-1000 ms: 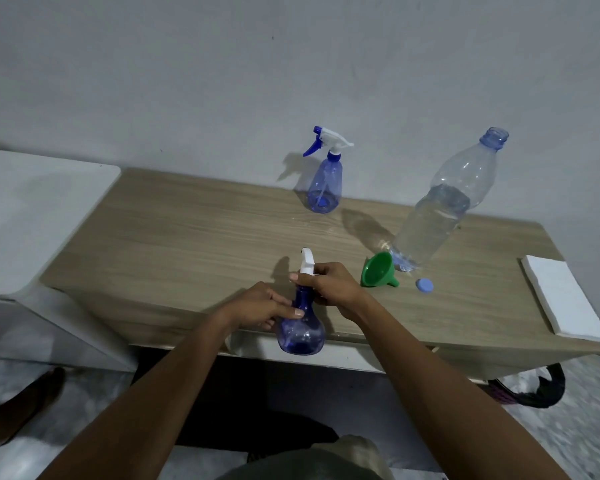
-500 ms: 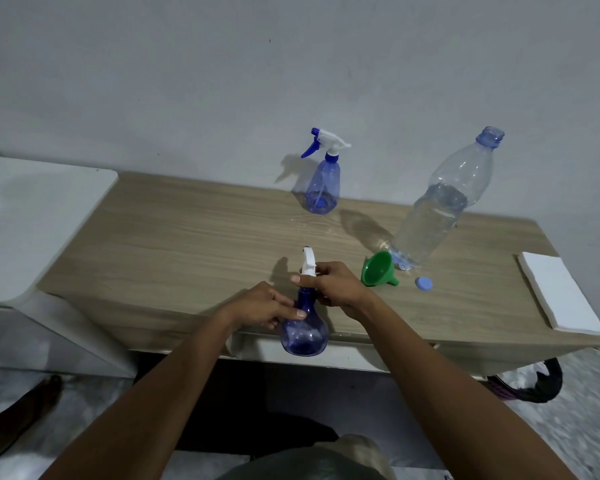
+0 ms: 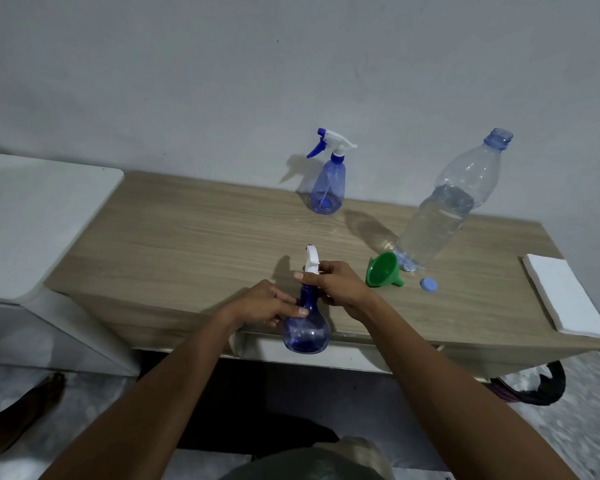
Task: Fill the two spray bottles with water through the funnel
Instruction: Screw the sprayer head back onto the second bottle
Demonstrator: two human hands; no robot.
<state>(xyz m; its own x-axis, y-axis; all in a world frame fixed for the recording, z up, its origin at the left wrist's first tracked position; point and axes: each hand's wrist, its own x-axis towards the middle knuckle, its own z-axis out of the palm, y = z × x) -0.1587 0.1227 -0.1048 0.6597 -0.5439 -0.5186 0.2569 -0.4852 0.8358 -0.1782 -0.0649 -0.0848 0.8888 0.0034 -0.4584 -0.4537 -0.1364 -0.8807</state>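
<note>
1. Spray bottle [image 3: 306,327] stands at the near edge of the surface [image 3: 194,237], just left of the funnel [image 3: 383,270].
2. Left hand [image 3: 267,303] grips its neck and shoulder; right hand [image 3: 336,285] is closed around the white trigger head [image 3: 311,263], seemingly unscrewing it.
3. Best to pin the body firmly, turn only the collar, and lift straight up so the tube clears.
4. The second spray bottle [image 3: 327,181] waits behind the funnel, the water bottle [image 3: 447,206] uncapped just right of it.

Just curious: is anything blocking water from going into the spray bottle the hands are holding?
Yes. Its white spray head is on the near spray bottle, under the right hand. The green funnel lies beside it.
</note>
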